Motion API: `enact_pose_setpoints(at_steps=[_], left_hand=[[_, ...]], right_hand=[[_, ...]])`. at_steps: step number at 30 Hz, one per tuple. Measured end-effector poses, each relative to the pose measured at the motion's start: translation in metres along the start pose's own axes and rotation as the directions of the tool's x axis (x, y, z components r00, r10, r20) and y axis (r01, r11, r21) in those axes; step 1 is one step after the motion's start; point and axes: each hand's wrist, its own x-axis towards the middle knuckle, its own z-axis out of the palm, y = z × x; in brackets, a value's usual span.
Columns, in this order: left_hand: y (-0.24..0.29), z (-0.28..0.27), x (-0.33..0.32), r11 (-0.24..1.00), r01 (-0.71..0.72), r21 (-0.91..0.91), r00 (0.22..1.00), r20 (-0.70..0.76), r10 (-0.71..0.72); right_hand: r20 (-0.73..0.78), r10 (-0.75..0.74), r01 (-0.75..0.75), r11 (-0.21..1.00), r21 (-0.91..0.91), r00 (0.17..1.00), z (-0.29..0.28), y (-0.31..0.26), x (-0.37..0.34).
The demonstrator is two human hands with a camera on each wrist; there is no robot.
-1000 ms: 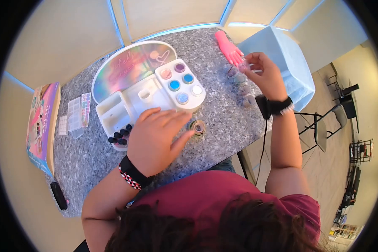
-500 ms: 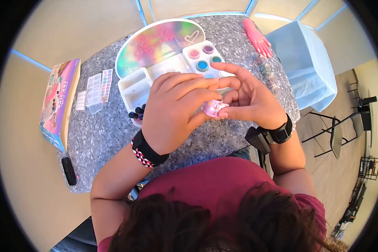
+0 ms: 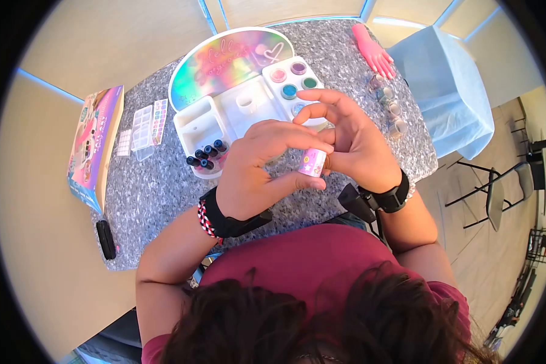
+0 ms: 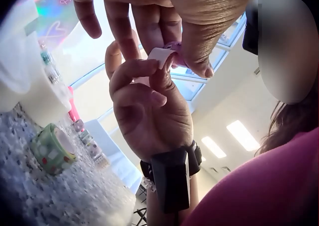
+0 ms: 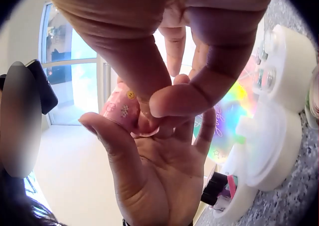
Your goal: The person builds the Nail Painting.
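1. Holding pink printed tape roll (image 3: 310, 162) in L hand (image 3: 249, 170), raised above granite-look tabletop (image 3: 164, 212), directly in front of maroon shirt (image 3: 321, 261). (All clock dirs from this roll; head view unless noted.)
2. Clamping L fingers on roll: thumb below, index above, per head view.
3. Pinching pale strip (image 4: 161, 57) at roll's edge btwn thumb & index of R hand (image 3: 364, 148), on roll's 3 o'clock side. Holding other R fingers bent & partly apart, up twd 12. Can't tell exactly how far strip is off roll.
4. Showing smiley & other small prints on roll, per R wrist view.
5. At 10–11 o'clock, seeing white organizer tray (image 3: 249, 118) w/ iridescent curved back panel (image 3: 224, 73). Holding color pots (image 3: 289, 91) in its wing, at 11–12, incl. pink, purple, blue & green; dark-capped polish bottles (image 3: 206, 155) in its near end, at 9.
6. Lying at 1: pink practice hand (image 3: 375, 53). Standing nr it at 2: row of small jars (image 3: 394, 109), w/ light-blue cover (image 3: 443, 91) just past.
7. Lying at 9–10: clear compartment box (image 3: 143, 132) beside sticker sheet (image 3: 159, 121). Farther out at 9: printed carton (image 3: 95, 148). At 8–9: black case (image 3: 105, 239).
8. Per L wrist view, resting on tabletop nr 8: green patterned tape roll (image 4: 54, 149).
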Motion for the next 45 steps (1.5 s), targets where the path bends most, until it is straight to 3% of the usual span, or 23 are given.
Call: enact_pose_setpoints(at_steps=[2, 5, 7, 14, 16, 20, 22, 23, 24, 25, 26, 27, 29, 30, 32, 33, 35, 36, 38, 40, 41, 43, 45], left_hand=[[0.001, 0.002, 0.001, 1.0, 0.002, -0.007, 1.0, -0.001, -0.002], [0.008, 0.003, 0.004, 0.99, -0.014, 0.144, 1.0, -0.014, 0.016], [0.009, 0.006, 0.006, 0.969, -0.04, 0.244, 0.997, -0.049, 0.053], [0.008, 0.01, 0.016, 0.966, -0.104, 0.239, 0.994, -0.002, 0.107], [0.01, 0.012, 0.016, 0.957, -0.106, 0.271, 0.994, 0.018, 0.105], [0.007, 0.015, 0.013, 0.899, -0.125, 0.419, 0.987, -0.042, 0.157], [0.01, 0.013, 0.013, 0.661, -0.14, 0.737, 0.952, -0.084, 0.295], [0.01, 0.013, 0.012, 0.66, -0.137, 0.738, 0.952, -0.085, 0.293], [0.01, 0.014, 0.01, 0.546, -0.118, 0.829, 0.929, -0.102, 0.355], [0.011, 0.014, 0.009, 0.422, -0.088, 0.902, 0.903, -0.107, 0.417], [0.011, 0.015, 0.009, 0.422, -0.087, 0.903, 0.903, -0.107, 0.416], [0.013, 0.015, 0.009, 0.394, -0.072, 0.916, 0.898, -0.113, 0.424], [0.014, 0.014, 0.01, 0.367, -0.056, 0.928, 0.893, -0.118, 0.434], [0.013, 0.012, 0.01, 0.367, -0.065, 0.928, 0.896, -0.108, 0.431], [0.012, 0.009, 0.011, 0.365, -0.073, 0.928, 0.897, -0.099, 0.43], [0.012, 0.008, 0.011, 0.391, -0.071, 0.918, 0.891, -0.119, 0.439], [0.013, 0.004, 0.012, 0.418, -0.07, 0.906, 0.884, -0.138, 0.446], [0.016, -0.001, 0.014, 0.464, -0.095, 0.881, 0.892, -0.132, 0.432], [0.016, -0.004, 0.015, 0.511, -0.118, 0.852, 0.9, -0.125, 0.417], [0.014, -0.004, 0.016, 0.719, -0.196, 0.667, 0.946, -0.065, 0.318], [0.012, -0.004, 0.018, 0.719, -0.194, 0.667, 0.946, -0.066, 0.317], [0.006, -0.002, 0.022, 0.925, -0.208, 0.319, 0.974, -0.016, 0.225], [0.014, 0.005, 0.025, 0.95, -0.128, 0.284, 0.989, -0.038, 0.145]], right_hand=[[-0.014, -0.004, 0.005, 0.998, 0.064, 1.0, 0.001, 0.006, -0.002], [-0.003, -0.041, 0.041, 0.999, 0.017, 0.999, -0.003, 0.01, -0.006], [0.078, -0.007, -0.007, 0.983, 0.183, 0.997, -0.015, 0.009, -0.011], [0.207, 0.007, -0.075, 0.944, 0.321, 0.978, -0.024, 0.015, -0.011], [0.358, -0.046, -0.134, 0.877, 0.462, 0.933, -0.029, 0.02, -0.008], [0.341, -0.021, -0.149, 0.872, 0.466, 0.94, -0.022, 0.012, -0.008], [0.001, -0.069, 0.066, 0.968, 0.241, 0.998, -0.01, 0.008, -0.013], [0.004, -0.067, 0.064, 0.968, 0.243, 0.998, -0.007, 0.011, -0.013], [-0.059, -0.23, 0.223, 0.968, -0.116, 0.971, -0.006, 0.016, -0.013], [-0.059, -0.399, 0.328, 0.822, -0.465, 0.915, -0.003, 0.02, -0.014], [-0.07, -0.423, 0.292, 0.727, -0.622, 0.903, 0.005, 0.01, -0.016], [-0.069, -0.424, 0.294, 0.727, -0.621, 0.903, 0.005, 0.011, -0.014], [-0.048, -0.504, 0.296, 0.579, -0.76, 0.862, 0.004, 0.013, -0.012], [-0.047, -0.504, 0.297, 0.578, -0.76, 0.862, 0.004, 0.012, -0.012], [-0.101, -0.452, 0.29, 0.71, -0.642, 0.886, 0.004, 0.01, -0.013], [-0.099, -0.453, 0.291, 0.709, -0.642, 0.886, 0.003, 0.009, -0.013], [-0.149, -0.241, 0.208, 0.957, -0.202, 0.959, -0.001, 0.005, -0.018], [-0.15, -0.24, 0.208, 0.957, -0.203, 0.959, -0.004, 0.004, -0.019], [-0.071, -0.091, 0.098, 0.989, 0.108, 0.993, -0.01, 0.002, -0.021], [0.015, -0.071, 0.068, 0.987, 0.147, 0.997, -0.023, 0.011, -0.018], [0.102, -0.056, 0.037, 0.982, 0.184, 0.993, -0.026, 0.014, -0.017], [0.127, -0.058, 0.028, 0.973, 0.231, 0.99, -0.024, 0.012, -0.017], [0.151, -0.06, 0.016, 0.96, 0.278, 0.987, -0.021, 0.006, -0.016]])
